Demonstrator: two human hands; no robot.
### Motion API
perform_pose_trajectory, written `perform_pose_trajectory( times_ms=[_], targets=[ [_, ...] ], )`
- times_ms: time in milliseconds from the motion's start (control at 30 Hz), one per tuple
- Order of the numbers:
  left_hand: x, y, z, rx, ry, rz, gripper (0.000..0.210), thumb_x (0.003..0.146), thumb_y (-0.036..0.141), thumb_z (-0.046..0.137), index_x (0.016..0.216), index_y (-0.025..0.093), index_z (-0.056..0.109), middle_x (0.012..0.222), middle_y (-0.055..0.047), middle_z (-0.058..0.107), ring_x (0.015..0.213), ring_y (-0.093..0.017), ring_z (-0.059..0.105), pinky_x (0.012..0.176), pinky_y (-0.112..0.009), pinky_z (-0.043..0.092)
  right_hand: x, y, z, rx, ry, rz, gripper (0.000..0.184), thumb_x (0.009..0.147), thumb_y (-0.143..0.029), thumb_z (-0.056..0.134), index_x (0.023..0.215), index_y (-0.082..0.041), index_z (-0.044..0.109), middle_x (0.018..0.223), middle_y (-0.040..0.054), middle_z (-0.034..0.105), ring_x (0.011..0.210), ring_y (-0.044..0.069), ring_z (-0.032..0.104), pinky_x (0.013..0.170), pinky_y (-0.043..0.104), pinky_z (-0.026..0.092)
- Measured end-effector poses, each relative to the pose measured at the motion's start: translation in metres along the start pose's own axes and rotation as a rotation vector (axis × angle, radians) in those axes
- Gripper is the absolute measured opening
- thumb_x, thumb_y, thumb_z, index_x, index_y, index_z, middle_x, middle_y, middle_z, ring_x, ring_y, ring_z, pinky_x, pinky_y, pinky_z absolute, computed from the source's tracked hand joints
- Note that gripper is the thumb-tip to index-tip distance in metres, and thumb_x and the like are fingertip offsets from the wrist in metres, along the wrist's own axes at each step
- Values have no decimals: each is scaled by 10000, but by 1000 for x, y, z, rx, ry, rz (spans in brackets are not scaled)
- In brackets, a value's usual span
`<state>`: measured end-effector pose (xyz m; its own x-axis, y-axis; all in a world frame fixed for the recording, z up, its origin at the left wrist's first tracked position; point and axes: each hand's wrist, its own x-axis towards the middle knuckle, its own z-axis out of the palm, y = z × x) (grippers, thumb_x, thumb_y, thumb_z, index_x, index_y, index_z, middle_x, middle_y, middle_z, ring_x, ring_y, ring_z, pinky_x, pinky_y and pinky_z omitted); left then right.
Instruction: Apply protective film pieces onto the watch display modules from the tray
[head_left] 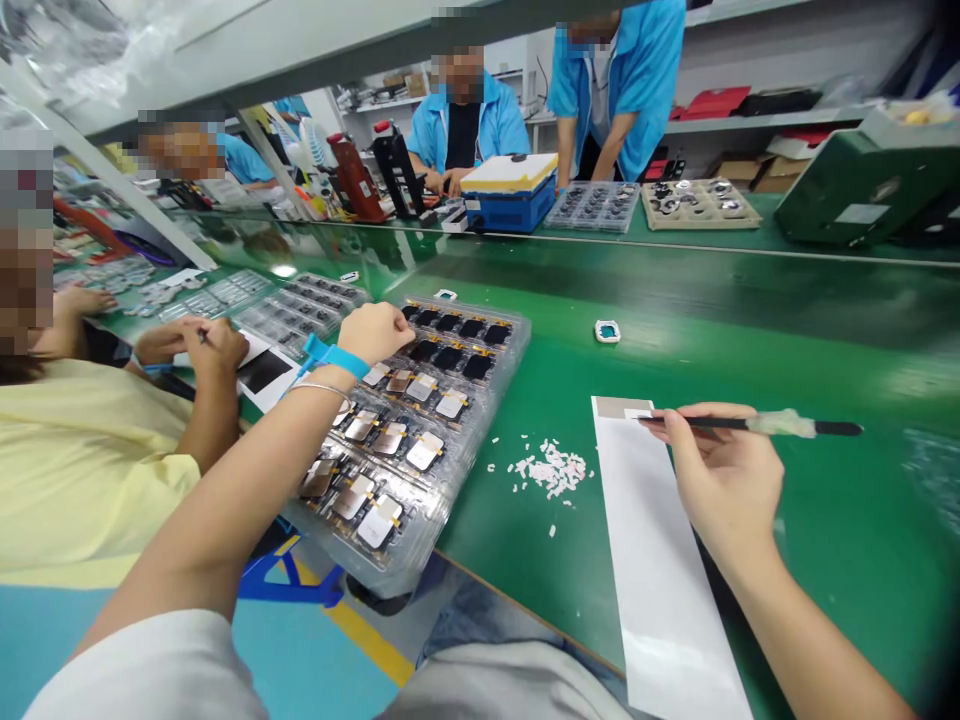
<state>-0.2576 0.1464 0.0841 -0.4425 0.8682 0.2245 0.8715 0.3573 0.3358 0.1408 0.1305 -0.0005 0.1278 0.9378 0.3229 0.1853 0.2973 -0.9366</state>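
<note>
My left hand (377, 334), with a blue wrist strap (336, 358), reaches over the far left of a clear plastic tray (491, 400). Its fingers are pinched at the black-faced parts; whatever is between them is hidden. Small flat electronic modules fill the tray, black-faced (478, 367) in the far rows and silvery-white (425, 451) in the nearer ones. My right hand (724, 480) grips slim black tweezers (720, 423) with clear wrapping near the back end. Their tip touches or hovers over the far end of a long white strip sheet (652, 540).
Tiny white scraps (553, 468) lie piled between tray and strip. A small white-framed part (607, 331) sits farther back on the green table (840, 370). At left, a person in yellow (97, 470) works beside more trays (307, 310). A shelf beam (285, 50) crosses overhead.
</note>
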Motion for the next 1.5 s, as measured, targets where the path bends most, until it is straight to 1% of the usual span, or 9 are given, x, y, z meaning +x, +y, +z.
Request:
perform_pose_trajectory(
  times_ms=[133,267,367,433,600,733,1167,1367,1500],
  targets=[
    [-49,35,-18,-157,-28,114,125,928,216,433,875,195,545,738,-32,695,685,-198,649,675,-278,476,-1,-9,-3,-22,-127,-123,153,921,-377,611,948,-227,629,922,44,673,849,197,705,815,366,569],
    [-152,86,-25,-469,-207,307,142,1016,301,358,978,231,475,657,35,580,519,-138,527,529,-245,399,-10,-29,-8,-106,-303,-395,188,966,-202,478,931,-233,660,868,35,624,802,163,611,710,310,489],
    [-215,116,-13,-676,-345,399,68,1020,264,407,998,246,469,693,38,563,550,-126,533,522,-238,380,-20,-43,-9,-63,-363,-428,118,929,-162,538,935,-217,642,806,12,572,615,109,515,506,242,388],
    [-232,129,6,-793,-412,376,80,1033,247,394,1003,243,468,718,33,573,591,-123,560,564,-239,406,-25,-49,-8,-28,-392,-434,87,901,-158,598,961,-215,625,808,6,571,577,96,502,452,230,348],
    [-222,145,58,-1083,-380,221,127,1025,298,459,964,207,523,793,8,600,615,-112,586,580,-229,439,-26,-46,-5,-75,-442,-557,106,887,-154,640,970,-221,634,888,47,664,781,151,647,538,241,479],
    [-215,145,78,-1243,-390,127,153,990,330,550,930,192,574,774,12,598,601,-107,609,572,-217,458,-23,-39,-6,-248,-453,-613,92,928,-173,610,976,-226,667,937,46,702,823,139,689,650,239,546],
    [-215,136,79,-1058,-276,196,82,959,239,586,939,207,659,816,0,674,654,-121,638,662,-222,484,-32,-30,-1,-481,-543,-675,181,928,-108,507,988,-205,647,961,56,706,762,149,673,575,251,503],
    [-216,135,79,-1060,-325,157,112,964,278,580,945,205,663,801,-7,663,633,-123,584,607,-224,449,-32,-32,5,-408,-496,-545,163,930,-118,490,910,-205,627,887,39,678,734,132,638,546,232,456],
    [-216,133,81,-1173,-255,36,154,968,345,574,922,206,623,765,0,631,630,-121,576,588,-216,452,-27,-33,6,-304,-462,-410,121,937,-171,537,879,-215,635,832,19,659,693,120,593,591,239,457]
  ],
)
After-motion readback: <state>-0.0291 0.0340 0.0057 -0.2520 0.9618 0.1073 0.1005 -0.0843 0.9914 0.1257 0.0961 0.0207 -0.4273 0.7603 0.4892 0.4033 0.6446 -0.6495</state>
